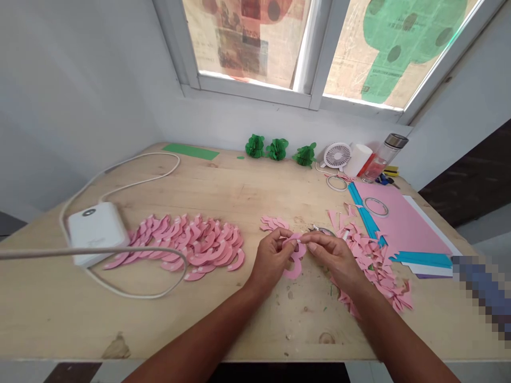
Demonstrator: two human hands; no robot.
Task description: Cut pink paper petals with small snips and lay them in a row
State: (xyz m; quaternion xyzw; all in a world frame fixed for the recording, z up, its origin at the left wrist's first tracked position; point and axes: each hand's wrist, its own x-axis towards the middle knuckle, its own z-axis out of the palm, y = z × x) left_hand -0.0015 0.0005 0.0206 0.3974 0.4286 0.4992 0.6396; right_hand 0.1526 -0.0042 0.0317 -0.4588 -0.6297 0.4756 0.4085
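Now, where is the pink paper cut-out [294, 268]?
Between the two hands, above the wooden table [255, 191], with its rounded lobes hanging towards the near edge.
How does the left hand [268, 260] hold it?
Nearly closed: thumb and forefinger pinch its upper left part, the other fingers curled.
And the right hand [339, 261]?
Partly closed, forefinger reaching to the cut-out's upper right edge, thumb just below. I can't tell whether they grip it.
What lies close to the cut-out?
Just beyond it, slightly left, a small cluster of pink pieces [273, 223]. To its right, a loose heap of pink scraps [373, 260], partly behind the right hand.
And farther out?
Left of the cut-out, overlapping rows of curved pink strips [205, 242], then a white device [98, 229] with a cable [138, 181]. Right, past the heap, a pink sheet [411, 218] with a tape roll [376, 207] on it. Well beyond the cut-out, three green paper ornaments [277, 149], a small fan [337, 156] and a clear bottle [381, 159] stand near the wall.
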